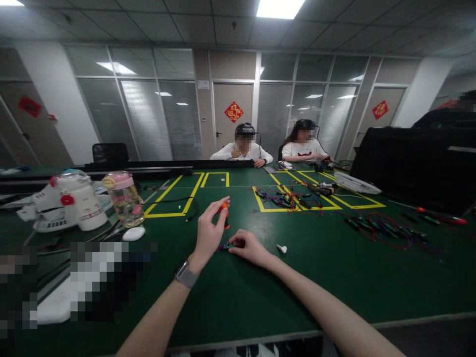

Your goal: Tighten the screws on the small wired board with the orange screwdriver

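Observation:
My left hand [211, 223] is closed around the orange and black handle of a screwdriver [226, 224]. The screwdriver stands upright, its thin shaft pointing down at a small green circuit board [226, 246] on the green table. With bent fingers, my right hand [248, 247] grips the right end of that board and keeps it low on the tabletop. Whether the tip sits in a screw is too small to tell. A white earbud [282, 249] lies just right of my right hand.
Wired circuit boards lie in tangles at the right [390, 230] and inside yellow tape outlines [286, 198]. A red screwdriver [441, 215] rests far right. Leftward stand a pink-lidded bottle [124, 201], a white jug [84, 203] and a white case [134, 233]. Two people sit opposite.

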`<state>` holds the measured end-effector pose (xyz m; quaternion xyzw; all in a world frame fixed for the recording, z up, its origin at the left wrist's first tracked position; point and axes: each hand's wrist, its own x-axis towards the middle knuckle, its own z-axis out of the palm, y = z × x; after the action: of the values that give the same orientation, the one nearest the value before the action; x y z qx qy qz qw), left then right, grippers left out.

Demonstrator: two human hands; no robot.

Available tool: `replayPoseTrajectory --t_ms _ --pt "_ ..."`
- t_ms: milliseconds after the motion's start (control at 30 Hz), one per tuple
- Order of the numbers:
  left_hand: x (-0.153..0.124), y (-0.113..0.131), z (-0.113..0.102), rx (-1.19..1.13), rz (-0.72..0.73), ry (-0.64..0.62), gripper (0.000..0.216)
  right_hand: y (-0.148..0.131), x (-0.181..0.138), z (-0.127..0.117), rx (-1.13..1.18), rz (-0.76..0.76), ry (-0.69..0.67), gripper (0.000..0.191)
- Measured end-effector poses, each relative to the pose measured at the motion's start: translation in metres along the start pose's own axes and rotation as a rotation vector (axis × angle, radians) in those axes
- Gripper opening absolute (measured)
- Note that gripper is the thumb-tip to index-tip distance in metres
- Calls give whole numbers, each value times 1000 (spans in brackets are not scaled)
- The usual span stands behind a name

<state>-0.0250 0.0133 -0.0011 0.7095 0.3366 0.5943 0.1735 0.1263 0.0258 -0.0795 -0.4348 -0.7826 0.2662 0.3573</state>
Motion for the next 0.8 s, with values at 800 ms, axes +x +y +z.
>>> replayPoseTrajectory --t_ms 800 --pt "0 3 6 48 10 28 25 -4 4 7 -64 15 55 13"
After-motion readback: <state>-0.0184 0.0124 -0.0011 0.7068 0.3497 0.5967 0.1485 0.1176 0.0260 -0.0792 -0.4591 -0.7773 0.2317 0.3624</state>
